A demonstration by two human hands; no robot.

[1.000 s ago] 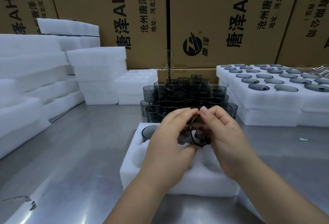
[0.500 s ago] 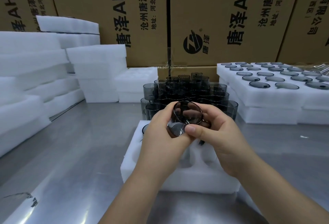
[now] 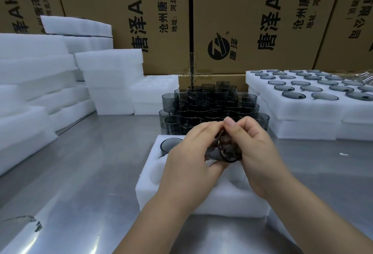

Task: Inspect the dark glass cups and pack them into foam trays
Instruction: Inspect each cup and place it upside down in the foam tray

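Your L hand (image 3: 187,152) & R hand (image 3: 256,152) both grip one cup (image 3: 226,150) above the tray (image 3: 153,189), rim facing R.

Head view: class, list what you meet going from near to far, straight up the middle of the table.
foam tray → held dark cup → cluster of loose dark cups → cardboard boxes

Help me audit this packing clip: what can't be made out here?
Head view:
Held cup: mostly covered by left hand and right hand; flaws unreadable.
Near foam tray: middle pockets hidden under the hands.
Loose cups behind: overlapping, too dark to count.
Filled trays: cut off at right edge.
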